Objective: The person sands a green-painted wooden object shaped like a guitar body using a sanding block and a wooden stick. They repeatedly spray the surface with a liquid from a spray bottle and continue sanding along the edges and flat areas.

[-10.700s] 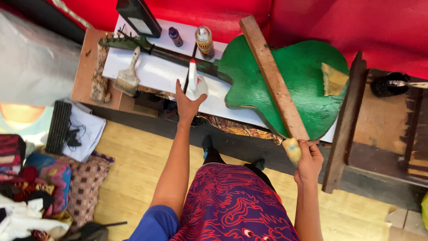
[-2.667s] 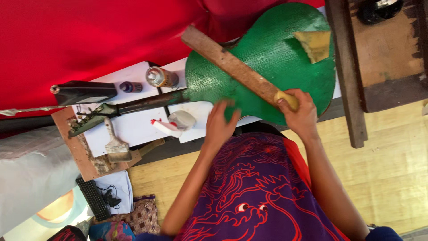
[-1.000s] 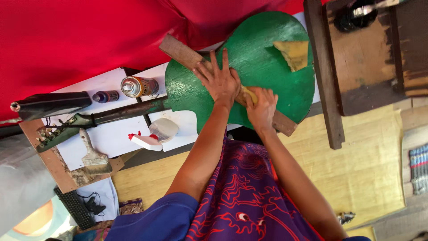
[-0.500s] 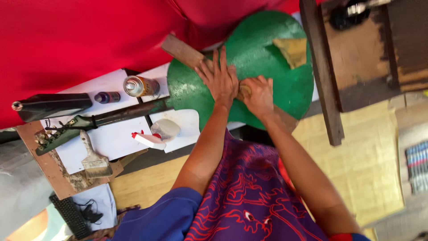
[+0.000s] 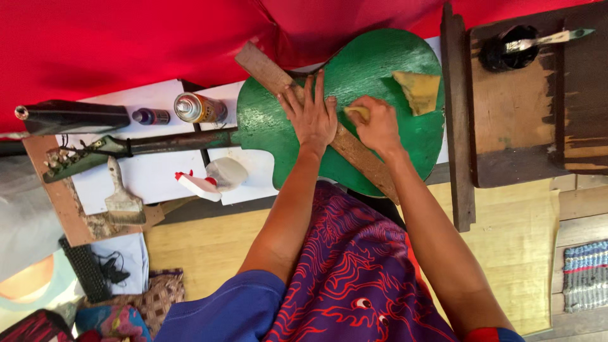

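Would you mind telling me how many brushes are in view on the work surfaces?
2. A wide flat brush lies on the white sheet at left, below the guitar neck; a thin brush rests across the dark pot at upper right. Others may be hidden.

Under the spread fingers (image 5: pixel 315 95) of the left hand (image 5: pixel 313 120), a guitar body (image 5: pixel 373 69) is showing flat green, crossed by a brown wooden strip (image 5: pixel 361 158). The right hand (image 5: pixel 378 123) is curling its fingers round a yellow pad (image 5: pixel 358 112); just beyond them a mustard-yellow sheet (image 5: pixel 418 90) is lying. Behind everything a cloth (image 5: pixel 126 44) is glowing plain red. Below the arms, a skirt (image 5: pixel 354 278) is displaying red swirling lines on purple.
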